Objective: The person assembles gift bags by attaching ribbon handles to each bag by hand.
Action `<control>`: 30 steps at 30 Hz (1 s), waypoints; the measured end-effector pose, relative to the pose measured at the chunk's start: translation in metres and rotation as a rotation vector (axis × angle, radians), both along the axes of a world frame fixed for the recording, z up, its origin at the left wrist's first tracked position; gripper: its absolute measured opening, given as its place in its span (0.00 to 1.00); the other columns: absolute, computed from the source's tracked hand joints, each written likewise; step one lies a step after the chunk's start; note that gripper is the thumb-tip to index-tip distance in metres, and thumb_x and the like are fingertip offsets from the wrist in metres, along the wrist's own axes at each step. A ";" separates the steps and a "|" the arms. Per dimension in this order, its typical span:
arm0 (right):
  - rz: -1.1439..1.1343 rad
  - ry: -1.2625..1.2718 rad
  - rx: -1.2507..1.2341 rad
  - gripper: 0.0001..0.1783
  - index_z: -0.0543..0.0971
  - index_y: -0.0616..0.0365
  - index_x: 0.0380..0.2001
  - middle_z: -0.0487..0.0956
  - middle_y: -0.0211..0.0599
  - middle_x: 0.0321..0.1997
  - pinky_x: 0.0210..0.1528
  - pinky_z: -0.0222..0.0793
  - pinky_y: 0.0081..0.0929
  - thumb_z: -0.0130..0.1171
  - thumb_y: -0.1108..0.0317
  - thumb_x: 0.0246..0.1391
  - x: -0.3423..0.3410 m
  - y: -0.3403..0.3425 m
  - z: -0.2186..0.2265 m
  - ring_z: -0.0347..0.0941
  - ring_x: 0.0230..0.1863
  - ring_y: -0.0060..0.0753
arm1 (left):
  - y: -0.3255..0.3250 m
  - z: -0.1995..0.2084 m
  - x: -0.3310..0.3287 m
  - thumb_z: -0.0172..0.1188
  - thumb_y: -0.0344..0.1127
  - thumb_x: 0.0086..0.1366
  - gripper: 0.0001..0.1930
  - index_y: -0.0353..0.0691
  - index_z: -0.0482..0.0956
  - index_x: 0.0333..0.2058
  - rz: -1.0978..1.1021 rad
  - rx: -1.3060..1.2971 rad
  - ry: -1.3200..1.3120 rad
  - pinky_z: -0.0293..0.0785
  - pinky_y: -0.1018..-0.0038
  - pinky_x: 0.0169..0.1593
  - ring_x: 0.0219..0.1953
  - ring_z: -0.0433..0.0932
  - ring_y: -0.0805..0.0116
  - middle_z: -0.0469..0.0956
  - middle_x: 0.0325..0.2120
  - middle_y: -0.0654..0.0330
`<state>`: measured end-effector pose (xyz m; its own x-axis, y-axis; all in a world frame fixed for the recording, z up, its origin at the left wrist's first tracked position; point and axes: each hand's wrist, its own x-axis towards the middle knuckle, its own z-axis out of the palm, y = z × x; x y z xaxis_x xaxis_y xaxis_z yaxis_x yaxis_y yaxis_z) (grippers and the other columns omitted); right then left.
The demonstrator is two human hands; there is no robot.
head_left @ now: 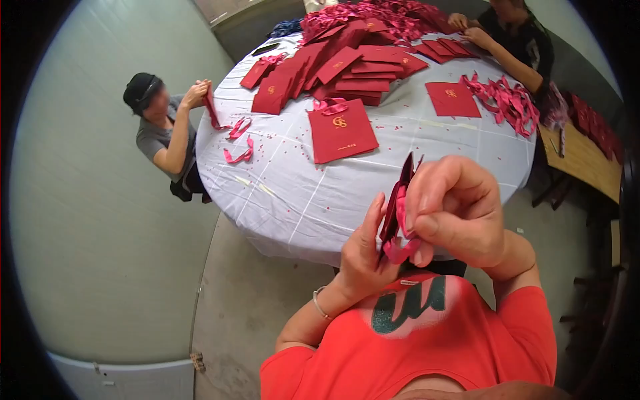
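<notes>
Close in front of my chest, a dark red paper bag (406, 172) is held upright and seen nearly edge-on. My left hand (362, 252) grips it from the left side, with the thumb pointing up along it. At the bag's right side, my right hand (463, 210) pinches a pink ribbon (399, 251) between thumb and fingers. Part of the ribbon loops below those fingertips, and the rest is hidden behind the fingers. On the table beyond my hands lies a flat red bag (343, 133) with a pink ribbon handle and gold print.
A round table (300, 207) with a white cloth carries stacked red bags (360, 70), piled pink ribbons (503, 107) and scattered red bits. One person (160, 127) at the left handles a red bag; another (517, 43) works at the far right. A wooden table (587, 163) stands at the right.
</notes>
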<state>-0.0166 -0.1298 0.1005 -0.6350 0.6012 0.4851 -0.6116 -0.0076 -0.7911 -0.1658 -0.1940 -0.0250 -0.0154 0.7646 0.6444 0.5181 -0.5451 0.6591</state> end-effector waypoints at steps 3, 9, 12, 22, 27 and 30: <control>-0.200 -0.092 0.120 0.07 0.68 0.62 0.29 0.73 0.42 0.28 0.19 0.71 0.17 0.55 0.83 0.52 0.011 0.005 0.015 0.74 0.19 0.26 | -0.001 0.012 -0.007 0.60 0.23 0.55 0.25 0.30 0.68 0.53 -0.025 0.087 -0.112 0.75 0.73 0.42 0.41 0.80 0.62 0.79 0.39 0.49; -0.520 -0.390 0.139 0.08 0.76 0.64 0.34 0.78 0.35 0.25 0.25 0.72 0.15 0.61 0.71 0.53 -0.001 0.096 0.012 0.78 0.24 0.24 | 0.052 0.022 -0.033 0.61 0.24 0.54 0.16 0.30 0.74 0.43 -0.219 -0.479 -0.413 0.73 0.78 0.39 0.35 0.76 0.76 0.79 0.35 0.60; -0.500 -0.618 0.023 0.17 0.76 0.65 0.39 0.79 0.37 0.34 0.30 0.75 0.19 0.61 0.62 0.54 0.000 0.162 -0.039 0.79 0.34 0.28 | 0.090 -0.003 -0.043 0.63 0.33 0.56 0.19 0.28 0.71 0.43 -0.200 -0.619 -0.281 0.75 0.71 0.39 0.34 0.80 0.65 0.80 0.32 0.53; -0.533 -0.881 -0.108 0.13 0.80 0.62 0.32 0.79 0.33 0.27 0.23 0.71 0.20 0.63 0.63 0.49 0.068 0.182 -0.162 0.75 0.25 0.21 | 0.105 0.014 -0.046 0.65 0.41 0.54 0.19 0.35 0.75 0.40 0.207 -0.421 0.677 0.73 0.61 0.38 0.35 0.78 0.50 0.78 0.31 0.49; -0.600 -0.970 -0.068 0.10 0.79 0.61 0.34 0.79 0.30 0.29 0.26 0.71 0.19 0.62 0.66 0.50 0.082 0.207 -0.163 0.76 0.29 0.20 | 0.137 0.006 -0.013 0.65 0.36 0.52 0.13 0.33 0.73 0.29 0.015 -0.224 0.834 0.72 0.59 0.38 0.35 0.75 0.49 0.76 0.28 0.48; -1.018 -0.930 0.248 0.12 0.81 0.62 0.28 0.81 0.44 0.29 0.37 0.73 0.31 0.63 0.64 0.42 0.104 0.247 -0.177 0.78 0.31 0.36 | 0.146 -0.002 -0.004 0.66 0.36 0.51 0.13 0.34 0.74 0.26 0.007 -0.292 0.843 0.72 0.60 0.36 0.33 0.76 0.50 0.75 0.25 0.49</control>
